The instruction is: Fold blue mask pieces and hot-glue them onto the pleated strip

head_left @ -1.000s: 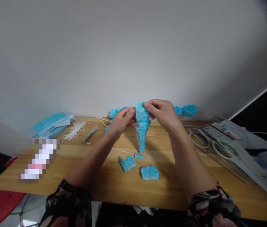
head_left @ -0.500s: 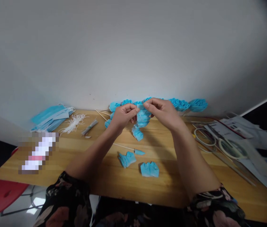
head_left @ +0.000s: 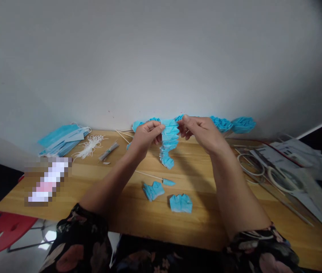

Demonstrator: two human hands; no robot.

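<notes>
Nearest are the black, flower-patterned cloth sleeves, at the front edge of a long, light-brown wooden table. On it lie two small, crumpled, pleated light-blue pieces, the right one slightly nearer than the left one. Just beyond lies a thin pale stick with a blue tapered tip.

Farther, a narrow, accordion-pleated light-blue strip hangs above the table between the hands, its lower end curling. The left hand clamps its upper left edge between thumb and fingers. The right hand is at its upper right edge, fingers bent; whether they grip it, I cannot tell.

Behind, ruffled blue rosettes line the plain grey wall, partly hidden by the hands.
</notes>
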